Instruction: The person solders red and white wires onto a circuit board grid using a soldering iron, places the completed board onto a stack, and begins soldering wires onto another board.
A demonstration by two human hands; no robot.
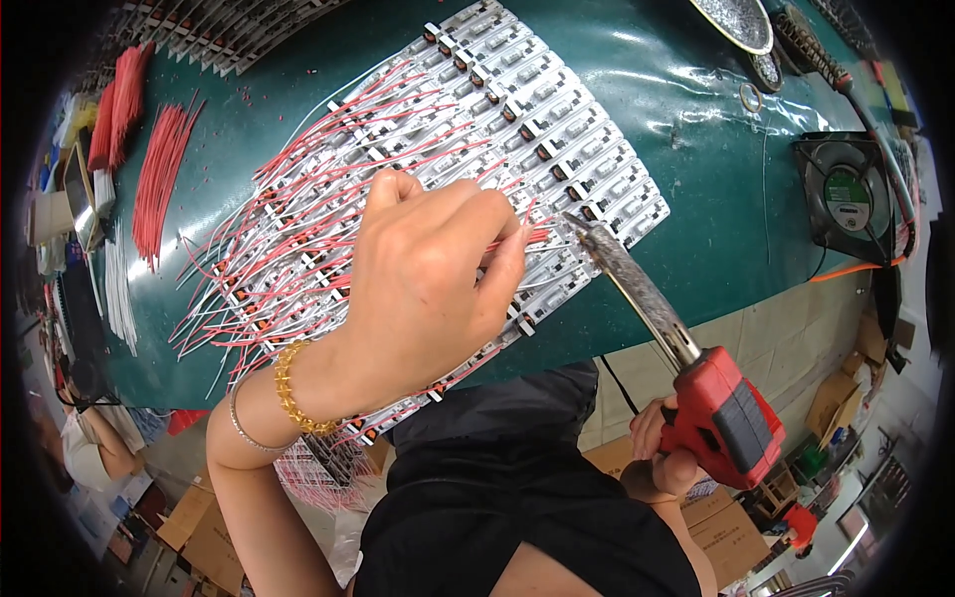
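My left hand (428, 259), with a yellow beaded bracelet at the wrist, is closed over the circuit boards, a small bunch of red wires (537, 237) pinched between thumb and fingers. Under it lies a wide panel of narrow white circuit boards (557, 129), with many red and white wires trailing to the left. In my right hand (654, 453) is a red and black soldering gun (721, 413). Its long metal barrel points up and left, and the tip reaches the boards just right of the pinched wires. Whether the tip touches a board I cannot tell.
Cut red wires (164, 184) and white wires (119, 298) lie on the green table mat (696, 199) at the left. More boards (229, 30) stand at the far left. A metal dish (738, 22) and a black fan (846, 194) are on the right.
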